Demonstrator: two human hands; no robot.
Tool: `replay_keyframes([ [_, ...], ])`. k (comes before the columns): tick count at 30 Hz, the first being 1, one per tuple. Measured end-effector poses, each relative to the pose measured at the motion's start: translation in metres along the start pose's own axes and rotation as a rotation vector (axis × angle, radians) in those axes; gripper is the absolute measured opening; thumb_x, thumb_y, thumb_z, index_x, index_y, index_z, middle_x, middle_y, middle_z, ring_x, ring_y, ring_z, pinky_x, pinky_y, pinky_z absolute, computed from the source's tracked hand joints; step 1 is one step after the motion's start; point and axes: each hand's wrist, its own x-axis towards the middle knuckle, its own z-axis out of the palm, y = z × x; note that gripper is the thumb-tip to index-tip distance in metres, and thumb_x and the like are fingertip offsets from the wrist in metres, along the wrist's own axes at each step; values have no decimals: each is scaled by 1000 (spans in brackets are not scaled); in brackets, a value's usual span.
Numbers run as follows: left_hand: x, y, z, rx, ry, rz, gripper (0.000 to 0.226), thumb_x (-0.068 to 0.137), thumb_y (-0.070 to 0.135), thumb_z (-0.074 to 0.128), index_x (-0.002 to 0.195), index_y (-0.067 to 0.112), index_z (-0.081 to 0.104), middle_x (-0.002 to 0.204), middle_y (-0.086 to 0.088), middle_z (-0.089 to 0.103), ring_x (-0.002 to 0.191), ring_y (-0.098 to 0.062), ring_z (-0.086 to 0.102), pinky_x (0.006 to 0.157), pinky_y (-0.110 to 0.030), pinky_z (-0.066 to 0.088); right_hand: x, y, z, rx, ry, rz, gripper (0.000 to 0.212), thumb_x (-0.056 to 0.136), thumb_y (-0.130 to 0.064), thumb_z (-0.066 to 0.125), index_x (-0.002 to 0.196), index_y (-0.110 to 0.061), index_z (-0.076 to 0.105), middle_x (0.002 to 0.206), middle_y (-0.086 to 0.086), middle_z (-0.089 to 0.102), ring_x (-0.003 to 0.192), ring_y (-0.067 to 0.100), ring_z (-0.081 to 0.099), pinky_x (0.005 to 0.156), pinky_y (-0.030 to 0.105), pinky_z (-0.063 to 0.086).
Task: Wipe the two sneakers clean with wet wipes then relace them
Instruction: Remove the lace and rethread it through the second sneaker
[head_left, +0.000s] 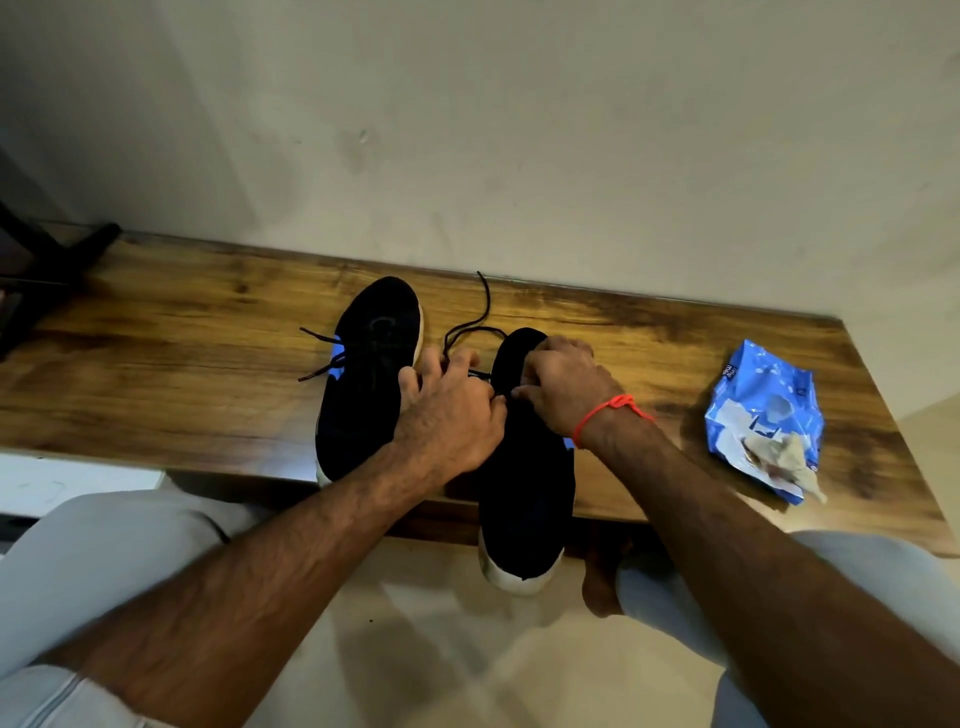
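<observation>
Two black sneakers with white soles lie on the wooden table (156, 364). The left sneaker (363, 395) has its lace ends trailing off to its left. The right sneaker (524, 493) hangs its heel over the table's front edge. Its black lace (480, 317) loops toward the wall. My left hand (452, 410) and my right hand (561, 389) meet over the right sneaker's lace area, each pinching the lace. An orange thread circles my right wrist.
A blue wet-wipe pack (763, 410) lies at the table's right end with a crumpled used wipe (789, 457) on it. A dark chair leg (52, 260) stands at the far left. A wall runs directly behind the table. My knees sit below the front edge.
</observation>
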Motion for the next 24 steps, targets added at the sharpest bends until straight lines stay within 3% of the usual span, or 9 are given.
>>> replay_keyframes([
  [3,1,-2,1,13,2,-12,44,102,51,38,115,28,74,153,9,35,133,-24,25,106,-47,26,8,14,-9,62,26,82,18,93,-27,66,95,-10,62,111,17,62,111,35,56,85,37,49],
  [7,2,-2,-1,4,-12,-11,43,102,50,39,117,28,73,153,9,35,132,-24,25,106,-46,26,5,35,-32,270,94,109,21,91,-31,68,95,-12,62,90,10,68,90,27,62,70,31,43],
  [9,1,0,-3,4,-24,-4,43,103,49,39,119,27,72,154,8,33,133,-25,23,106,-46,25,2,25,-29,238,63,-13,33,85,-47,71,99,-21,58,92,4,63,90,23,57,74,32,44],
  [11,1,2,-4,3,-25,-2,43,103,49,40,118,26,73,155,8,32,133,-25,23,106,-46,24,1,9,-13,21,-56,-81,31,84,-55,68,97,-29,55,101,0,58,102,23,51,88,41,47],
  [14,1,3,-4,17,-30,-16,42,102,50,40,116,28,74,155,10,33,134,-24,24,106,-46,25,5,0,-3,78,-154,-23,17,90,-40,67,86,-24,61,96,4,63,101,26,58,85,39,50],
  [16,1,1,-5,31,-39,-25,42,102,51,40,116,29,73,153,11,34,134,-24,25,107,-47,26,6,12,-18,181,-78,92,17,91,-29,67,85,-13,66,92,11,66,94,29,62,75,32,48],
  [20,3,1,-2,51,-34,-37,42,101,52,40,114,30,74,151,10,36,131,-24,26,105,-46,26,5,67,-54,201,253,461,30,89,-25,57,108,-5,67,116,24,64,110,40,59,87,38,47],
  [22,4,2,-1,54,-23,-35,42,101,52,40,114,30,74,152,11,35,131,-24,26,104,-45,26,2,67,-53,158,193,440,45,91,-33,61,126,-7,55,132,25,52,123,44,48,98,44,43],
  [24,3,1,-1,47,-35,-33,42,102,51,40,116,30,73,153,10,34,132,-24,25,105,-46,25,-1,46,-39,130,110,267,56,87,-47,66,132,-18,49,138,18,41,130,42,37,105,50,38],
])
